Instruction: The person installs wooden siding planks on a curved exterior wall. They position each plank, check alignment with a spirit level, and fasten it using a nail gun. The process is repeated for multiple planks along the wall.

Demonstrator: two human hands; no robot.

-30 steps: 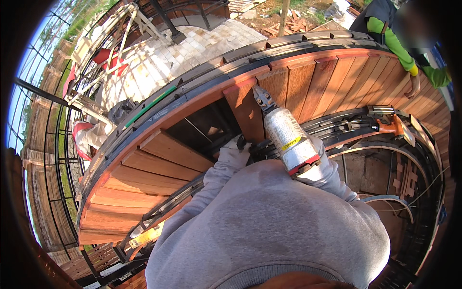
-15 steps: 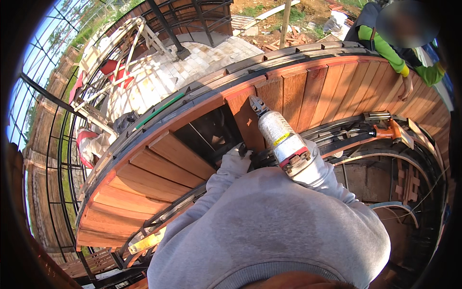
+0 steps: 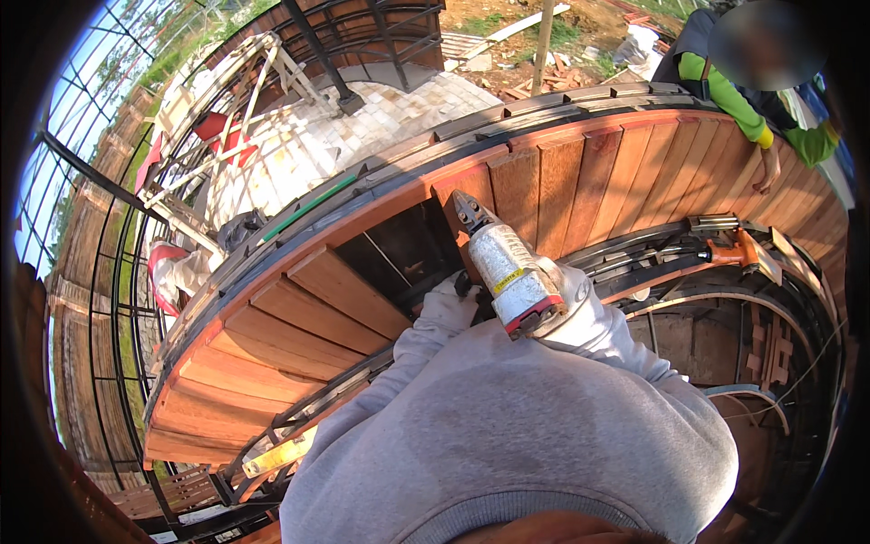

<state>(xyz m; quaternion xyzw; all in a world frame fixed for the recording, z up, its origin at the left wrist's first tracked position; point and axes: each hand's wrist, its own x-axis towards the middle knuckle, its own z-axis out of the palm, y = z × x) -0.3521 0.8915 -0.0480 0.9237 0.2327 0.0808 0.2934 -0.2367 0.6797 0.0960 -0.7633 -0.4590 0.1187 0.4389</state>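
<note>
My right hand [image 3: 564, 295] grips a nail gun [image 3: 504, 270] with a scuffed white body, a yellow label and a red rear cap. Its metal nose lies over a reddish wooden board [image 3: 476, 185] at the right edge of a dark gap [image 3: 399, 256] in the curved bench. The tool hides most of that board and the fingers of my right hand. My left hand [image 3: 446, 306], in a pale glove, is at the near end of this board, beside the gap. A small black piece shows at its fingertips; whether the hand holds it, I cannot tell.
Fitted boards [image 3: 625, 172] line the curve on both sides of the gap. An orange tool [image 3: 732, 251] lies on the inner rim at right. A co-worker's hand [image 3: 770, 170] rests on the far-right boards. A yellow level [image 3: 279, 453] is at lower left, a green strip [image 3: 308, 207] on the outer edge.
The nail gun and my right hand have shifted left and slightly nearer to me, bringing the nose closer to the gap. My left hand stays by the board's near end.
</note>
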